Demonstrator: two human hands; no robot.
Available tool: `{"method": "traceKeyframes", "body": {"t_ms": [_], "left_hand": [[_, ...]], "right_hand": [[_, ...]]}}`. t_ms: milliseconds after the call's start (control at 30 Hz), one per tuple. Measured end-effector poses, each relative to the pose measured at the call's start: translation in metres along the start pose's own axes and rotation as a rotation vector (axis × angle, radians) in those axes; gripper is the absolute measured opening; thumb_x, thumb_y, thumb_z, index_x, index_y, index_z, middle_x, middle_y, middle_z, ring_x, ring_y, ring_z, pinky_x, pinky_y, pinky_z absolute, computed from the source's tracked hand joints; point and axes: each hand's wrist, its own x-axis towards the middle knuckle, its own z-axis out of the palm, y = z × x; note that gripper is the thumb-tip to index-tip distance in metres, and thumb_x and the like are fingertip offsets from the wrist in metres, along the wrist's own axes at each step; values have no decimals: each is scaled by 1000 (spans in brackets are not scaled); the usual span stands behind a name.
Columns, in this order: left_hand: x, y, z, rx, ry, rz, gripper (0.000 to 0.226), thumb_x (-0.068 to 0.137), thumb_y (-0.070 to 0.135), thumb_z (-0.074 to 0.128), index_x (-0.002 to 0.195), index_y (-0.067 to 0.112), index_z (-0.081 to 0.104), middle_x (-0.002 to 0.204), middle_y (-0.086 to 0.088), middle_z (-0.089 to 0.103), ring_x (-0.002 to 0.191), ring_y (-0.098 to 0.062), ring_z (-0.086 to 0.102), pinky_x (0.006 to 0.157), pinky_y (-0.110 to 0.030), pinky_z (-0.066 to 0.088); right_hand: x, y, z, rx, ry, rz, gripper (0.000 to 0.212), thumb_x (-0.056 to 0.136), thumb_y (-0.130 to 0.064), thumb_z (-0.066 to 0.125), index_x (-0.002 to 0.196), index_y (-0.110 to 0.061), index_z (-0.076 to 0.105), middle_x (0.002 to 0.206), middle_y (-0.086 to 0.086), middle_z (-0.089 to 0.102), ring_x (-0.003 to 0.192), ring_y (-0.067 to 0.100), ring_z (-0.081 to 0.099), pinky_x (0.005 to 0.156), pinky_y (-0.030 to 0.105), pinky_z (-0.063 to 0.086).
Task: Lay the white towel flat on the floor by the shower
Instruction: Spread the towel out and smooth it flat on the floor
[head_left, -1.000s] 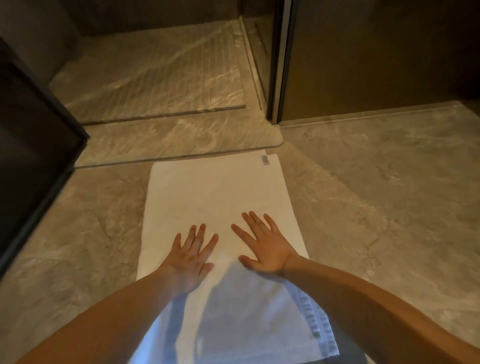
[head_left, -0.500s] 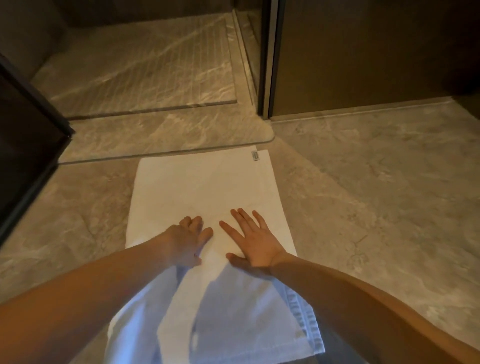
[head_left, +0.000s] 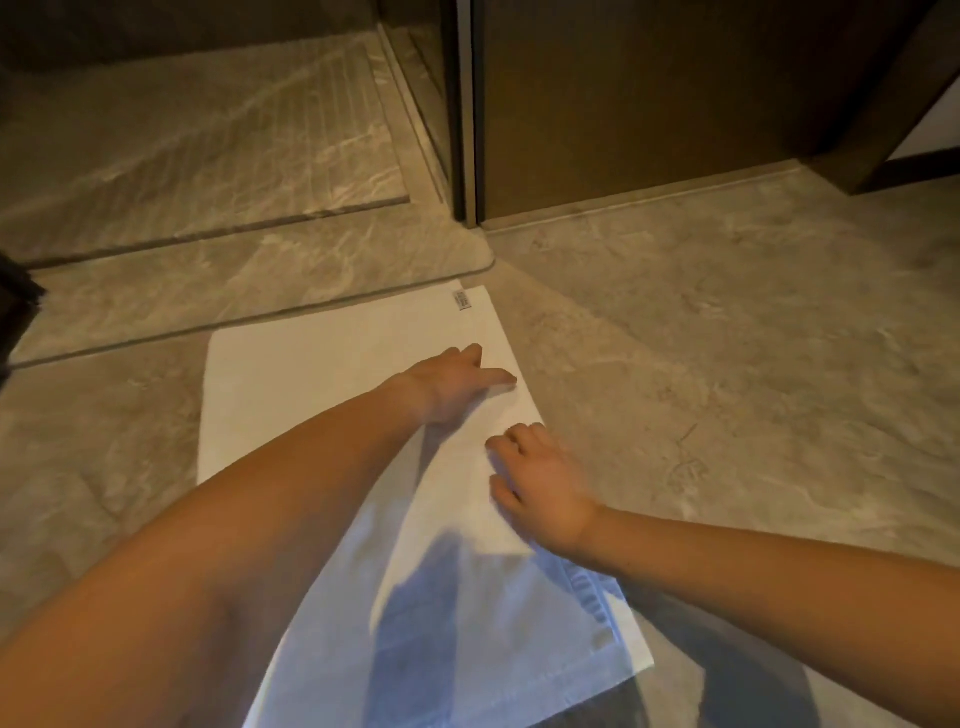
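The left hand (head_left: 457, 384) is reaching across the body and pressing, open and flat with fingers extended, on the right-hand part of the white towel (head_left: 332, 395), its fingertips pointing at the towel's right edge. It is gripping nothing; the flat palm appears to be smoothing the cloth outward so that it sits flush.

The right hand (head_left: 540, 483) is resting just nearer the person on the same side of the towel, fingers partly curled, knuckles up, closed on nothing. It seems to be pinning the cloth so that it is not sliding while the other hand is working.

The floor (head_left: 727, 395), grey marbled stone, is carrying the whole towel. The towel is lying lengthways away from the person, its far short edge touching or just short of the raised shower threshold (head_left: 249, 291), which is marking the entry to the ribbed shower tray (head_left: 197, 140). That placement is answering the task's call for a spot by the shower.

The towel's near end is lying in shadow; the hem is showing slight unevenness there. A small label (head_left: 461, 300) is sitting at the far right corner, face up.

Judgement: laying is essentially done; final flattening is under way.
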Motion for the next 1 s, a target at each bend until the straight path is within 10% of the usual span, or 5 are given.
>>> {"method": "traceKeyframes", "body": {"t_ms": [133,533,667,867,1000], "left_hand": [[6,-2,-1,-9,-29,29,39,96,30,44,129,51,39,105,-3,33,99,-34,42,83,-47,43],[9,6,-4,-234,34,-58,18,88,2,45,91,19,48,94,-7,46,89,-31,49,78,-40,40],[5,11,4,-514,198,-193,13,89,21,58,77,16,54,82,-4,60,79,-23,55,72,-34,43],[-3,16,6,-843,336,-331,25,75,0,68,91,16,59,67,2,53,62,-13,50,46,-8,35],[-15,14,0,-972,334,-360,34,78,-6,64,107,10,65,69,-2,54,64,-17,51,57,-15,42]], "right_hand": [[-22,12,-12,137,-65,310,38,95,-31,55,122,-5,47,121,15,47,108,31,48,87,36,42],[-16,7,-15,397,-48,467,19,86,-15,65,83,-15,46,80,1,49,69,21,46,66,36,43],[-21,4,-17,517,-14,460,13,84,-11,64,86,-11,51,70,1,50,61,15,42,58,29,39],[-23,-5,-19,648,104,488,4,83,-9,66,82,-6,63,69,-2,51,60,12,42,60,26,39],[-23,-15,-20,717,198,547,9,84,-9,67,75,-13,68,68,-6,56,65,10,48,69,25,41]]}}
